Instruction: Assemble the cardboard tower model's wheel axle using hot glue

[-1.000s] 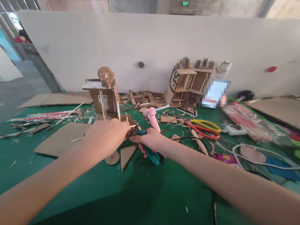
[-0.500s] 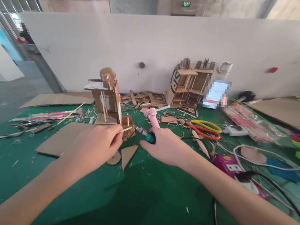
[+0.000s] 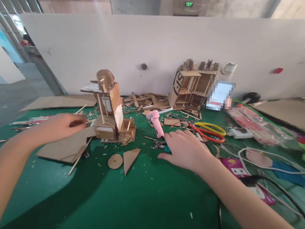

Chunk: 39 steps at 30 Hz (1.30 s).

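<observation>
My left hand [image 3: 60, 127] is over the left side, fingers loosely curved with a gap at the thumb; I see nothing held. Beneath it lies a flat cardboard sheet [image 3: 57, 148], and a thin wooden stick [image 3: 79, 157] slants across its right edge. Just right of that hand stands a cardboard model [image 3: 107, 108] with a round top and stick supports. My right hand [image 3: 188, 150] is closed around the teal handles of small pliers [image 3: 159, 145], whose metal jaws point left. Touching or nearly touching its fingertips is a pink glue gun [image 3: 156, 122].
A cardboard disc [image 3: 115, 161] and triangle [image 3: 130, 161] lie on the green table [image 3: 138, 208]. Cardboard scraps [image 3: 143, 99] and another cardboard structure [image 3: 186, 89] stand by the wall. Orange-handled scissors [image 3: 209, 133], a purple power strip [image 3: 233, 167] and cables are on the right.
My left hand has moved left, away from the model, and the stick it held now lies by the cardboard sheet. My right hand has shifted slightly right with the pliers.
</observation>
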Tool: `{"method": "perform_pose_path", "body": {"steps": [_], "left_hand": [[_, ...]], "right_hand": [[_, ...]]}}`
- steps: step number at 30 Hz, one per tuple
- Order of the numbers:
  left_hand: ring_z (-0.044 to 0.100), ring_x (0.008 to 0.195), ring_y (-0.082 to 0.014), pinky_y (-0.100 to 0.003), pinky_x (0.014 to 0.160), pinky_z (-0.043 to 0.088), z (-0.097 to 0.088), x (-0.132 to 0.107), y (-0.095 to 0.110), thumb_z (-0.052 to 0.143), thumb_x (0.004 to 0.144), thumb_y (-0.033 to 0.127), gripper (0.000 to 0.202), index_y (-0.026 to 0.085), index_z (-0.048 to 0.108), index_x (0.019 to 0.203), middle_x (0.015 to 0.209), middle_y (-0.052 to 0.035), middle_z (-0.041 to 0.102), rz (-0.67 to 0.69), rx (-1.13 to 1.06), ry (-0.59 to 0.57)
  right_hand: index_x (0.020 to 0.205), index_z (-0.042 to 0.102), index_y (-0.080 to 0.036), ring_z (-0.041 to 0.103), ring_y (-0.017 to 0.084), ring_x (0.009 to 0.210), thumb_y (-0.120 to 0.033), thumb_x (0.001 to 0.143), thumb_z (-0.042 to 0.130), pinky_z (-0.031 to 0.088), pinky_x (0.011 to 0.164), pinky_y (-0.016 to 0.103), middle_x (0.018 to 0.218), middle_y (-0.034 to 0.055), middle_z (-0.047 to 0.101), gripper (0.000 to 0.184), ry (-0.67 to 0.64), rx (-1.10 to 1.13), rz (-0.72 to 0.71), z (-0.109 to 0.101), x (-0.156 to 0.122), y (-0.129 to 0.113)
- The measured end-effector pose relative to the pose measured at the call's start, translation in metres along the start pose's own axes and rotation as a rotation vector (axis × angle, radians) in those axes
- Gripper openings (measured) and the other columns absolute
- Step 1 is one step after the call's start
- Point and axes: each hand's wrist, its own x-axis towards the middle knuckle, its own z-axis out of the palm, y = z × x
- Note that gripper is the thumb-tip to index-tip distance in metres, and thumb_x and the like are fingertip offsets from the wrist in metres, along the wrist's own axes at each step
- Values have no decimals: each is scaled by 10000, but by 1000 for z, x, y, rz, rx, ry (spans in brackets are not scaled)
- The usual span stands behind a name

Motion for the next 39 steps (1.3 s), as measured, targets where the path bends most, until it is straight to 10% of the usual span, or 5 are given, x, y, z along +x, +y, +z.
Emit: {"method": "perform_pose_path", "body": {"steps": [7, 13, 24, 32, 39], "left_hand": [[629, 842, -229, -257, 708, 414, 33, -2, -23, 418, 885, 304, 279, 167, 661, 877, 907, -51, 714, -199, 28, -465], [622, 872, -264, -285, 713, 394, 45, 7, -15, 341, 914, 347, 334, 160, 616, 952, 957, -108, 694, -187, 84, -441], [612, 949, -246, -319, 786, 452, 62, 4, 0, 420, 892, 199, 298, 169, 506, 1176, 1147, -98, 602, -140, 138, -83], [591, 790, -166, -279, 721, 499, 60, 3, 7, 487, 794, 93, 340, 119, 548, 1127, 893, -55, 618, -159, 21, 607], [472, 560, -65, -231, 593, 484, 53, -6, 37, 564, 782, 111, 298, 147, 547, 1078, 887, -30, 557, 165, -38, 801]], "right_hand": [[1096, 639, -115, 597, 299, 933, -557, 835, 578, 444, 803, 422, 1003, 131, 652, 516, 137, -67, -43, 24, -5, -6], [1092, 637, -148, 546, 315, 1018, -550, 892, 479, 458, 797, 438, 1152, 140, 595, 476, 125, -51, 19, 32, -7, -16], [982, 645, -138, 605, 268, 972, -57, 825, 455, 453, 692, 314, 1018, 136, 658, 260, -66, 16, 436, 2, 16, 29], [1077, 621, -179, 554, 244, 1068, -87, 863, 407, 463, 746, 293, 1116, 121, 616, 317, -59, 79, 571, 20, 32, 46], [1144, 621, -226, 561, 278, 1092, -152, 894, 382, 472, 751, 337, 1161, 129, 599, 353, -78, 115, 630, 34, 30, 50]]}}
